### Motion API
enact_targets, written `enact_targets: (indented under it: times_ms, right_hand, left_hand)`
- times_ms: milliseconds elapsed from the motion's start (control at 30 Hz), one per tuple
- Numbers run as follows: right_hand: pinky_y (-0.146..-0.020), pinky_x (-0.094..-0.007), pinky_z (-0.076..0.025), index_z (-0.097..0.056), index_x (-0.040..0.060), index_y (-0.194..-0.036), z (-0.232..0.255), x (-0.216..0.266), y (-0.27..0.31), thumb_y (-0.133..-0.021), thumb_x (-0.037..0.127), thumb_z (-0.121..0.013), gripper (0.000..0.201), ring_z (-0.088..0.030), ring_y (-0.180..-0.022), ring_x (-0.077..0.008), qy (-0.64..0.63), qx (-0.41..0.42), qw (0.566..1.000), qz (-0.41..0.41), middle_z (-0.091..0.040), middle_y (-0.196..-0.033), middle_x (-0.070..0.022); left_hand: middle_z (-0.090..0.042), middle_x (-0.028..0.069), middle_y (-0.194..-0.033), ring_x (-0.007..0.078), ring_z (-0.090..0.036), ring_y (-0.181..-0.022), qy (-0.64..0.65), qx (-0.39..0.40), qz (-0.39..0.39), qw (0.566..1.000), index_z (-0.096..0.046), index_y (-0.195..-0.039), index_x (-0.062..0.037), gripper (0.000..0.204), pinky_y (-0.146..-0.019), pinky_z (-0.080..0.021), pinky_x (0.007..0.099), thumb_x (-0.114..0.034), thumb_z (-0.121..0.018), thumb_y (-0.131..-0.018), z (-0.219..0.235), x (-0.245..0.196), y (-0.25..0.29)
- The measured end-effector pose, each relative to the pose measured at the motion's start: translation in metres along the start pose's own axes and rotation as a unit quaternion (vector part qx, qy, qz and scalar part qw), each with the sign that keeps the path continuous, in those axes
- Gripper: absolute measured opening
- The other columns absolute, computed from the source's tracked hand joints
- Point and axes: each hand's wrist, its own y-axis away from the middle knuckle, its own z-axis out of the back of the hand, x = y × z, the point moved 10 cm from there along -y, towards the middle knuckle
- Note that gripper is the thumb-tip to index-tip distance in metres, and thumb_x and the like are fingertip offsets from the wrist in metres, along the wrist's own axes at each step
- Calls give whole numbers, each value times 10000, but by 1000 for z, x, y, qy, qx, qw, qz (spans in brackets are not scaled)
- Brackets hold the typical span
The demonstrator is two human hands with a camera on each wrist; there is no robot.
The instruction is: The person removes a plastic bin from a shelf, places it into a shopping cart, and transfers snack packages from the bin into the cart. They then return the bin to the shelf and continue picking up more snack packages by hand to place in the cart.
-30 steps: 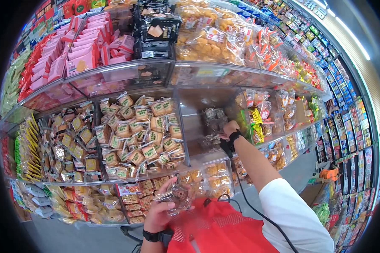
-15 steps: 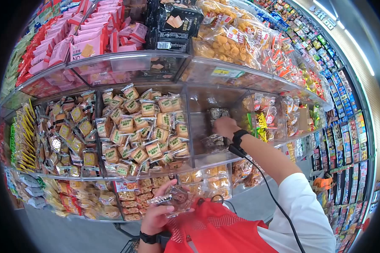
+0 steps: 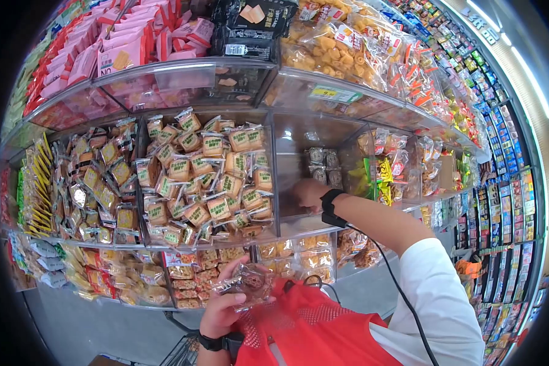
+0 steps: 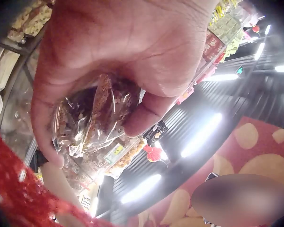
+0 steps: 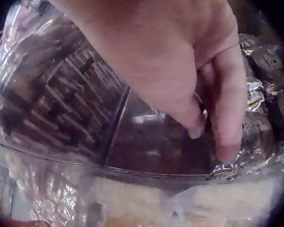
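In the head view my left hand [image 3: 223,305] holds a clear-wrapped dark brown cake [image 3: 256,280] in front of the red vest. The left wrist view shows thumb and fingers curled round its crinkled wrapper [image 4: 97,118]. My right hand [image 3: 311,193] reaches down into a bin [image 3: 291,137] with more dark wrapped cakes [image 3: 334,177] along its right side. In the right wrist view the fingers point downward, a gap between thumb and forefinger, with one fingertip right beside the cakes [image 5: 258,135] near the front wall. Nothing shows between them.
Left of the bin, behind a clear divider [image 3: 274,183], lie many wrapped sandwich biscuits [image 3: 219,204]. A clear upper shelf edge [image 3: 323,91] runs above the bins. Packed pastries [image 3: 296,250] fill the tier below. A black cable [image 3: 402,299] hangs from my right wrist.
My right hand has moved from over the cakes toward the front left of the bin, uncovering the cakes behind it. The left hand keeps its hold on the wrapped cake.
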Motion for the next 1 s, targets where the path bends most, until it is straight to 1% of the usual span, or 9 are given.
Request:
enact_targets:
  times_ms: [200, 433, 500, 600, 667, 733, 867, 967, 1000]
  right_hand:
    - [-805, -452, -568, -700, -32, -1058, -14, -38, 26, -839, 180, -681, 306, -727, -880, -344, 1, 106, 991, -86, -732, -863, -187]
    - [-720, -365, -587, -619, 56, -1273, 0, -47, 49, -965, 186, -513, 351, -728, -740, -238, -313, 173, 918, -169, -738, -962, -118]
    - [-737, -348, -578, -620, 45, -1257, 90, 8, 99, -983, 201, -535, 327, -708, -759, -205, -414, 91, 894, -149, -721, -978, -88]
    - [-811, -331, -551, -606, 26, -1272, 169, 102, 160, -1020, 277, -590, 356, -675, -926, -181, -443, -81, 889, 79, -694, -997, -75]
    - [-898, -360, -523, -585, 17, -1295, 167, 154, 196, -974, 290, -669, 430, -654, -1017, -232, -423, -158, 879, 157, -655, -1114, -100]
    - [-794, -378, -545, -591, 14, -1262, 156, 184, 219, -902, 215, -750, 442, -655, -930, -253, -381, -167, 904, 104, -624, -1103, -113]
    - [-746, -335, -533, -643, 18, -1146, 129, 152, 246, -865, 170, -778, 347, -642, -839, -167, -467, -254, 847, -4, -652, -966, -82]
    - [-708, -327, -512, -658, 2, -1062, 122, 90, 264, -835, 156, -780, 300, -626, -790, -152, -507, -318, 796, -84, -657, -829, -80]
    - [-701, -328, -518, -655, -7, -1073, 120, 60, 263, -830, 153, -785, 318, -626, -780, -153, -456, -351, 813, -89, -655, -824, -90]
  left_hand:
    - [-483, 247, -1418, 408, -567, -1255, -11, 1, 0, 1000, -349, -1522, -93, 791, -1002, -502, 644, -40, -662, -797, 0, 1, 1]
    - [-492, 267, -1383, 455, -575, -1220, -38, -26, -13, 999, -283, -1560, -155, 891, -937, -533, 670, -51, -687, -773, -14, 1, 1]
    - [-489, 267, -1388, 432, -578, -1225, -64, -16, 0, 998, -257, -1578, -160, 920, -946, -532, 662, -49, -685, -771, -21, 3, -2]
    - [-479, 250, -1416, 394, -574, -1245, -123, 14, 6, 992, -212, -1602, -160, 957, -971, -532, 631, -32, -671, -772, -35, 6, -11]
    - [-466, 229, -1446, 367, -566, -1265, -159, 31, 6, 987, -178, -1615, -160, 980, -989, -533, 602, -13, -656, -772, -50, 10, -20]
    - [-449, 205, -1479, 338, -553, -1289, -177, 40, 6, 983, -141, -1627, -162, 1005, -1002, -535, 573, 9, -641, -771, -69, 18, -27]
    - [-563, 150, -1353, 301, -617, -1204, -249, 40, 12, 967, -153, -1627, -150, 937, -984, -560, 509, 55, -591, -824, -67, 30, -29]
    - [-572, 212, -1319, 385, -636, -1167, -169, 14, 6, 986, -208, -1609, -131, 890, -947, -576, 530, 3, -610, -826, -54, 33, -17]
    - [-571, 225, -1318, 401, -637, -1163, -157, 13, 4, 988, -222, -1604, -127, 880, -941, -578, 535, -8, -615, -826, -46, 30, -11]
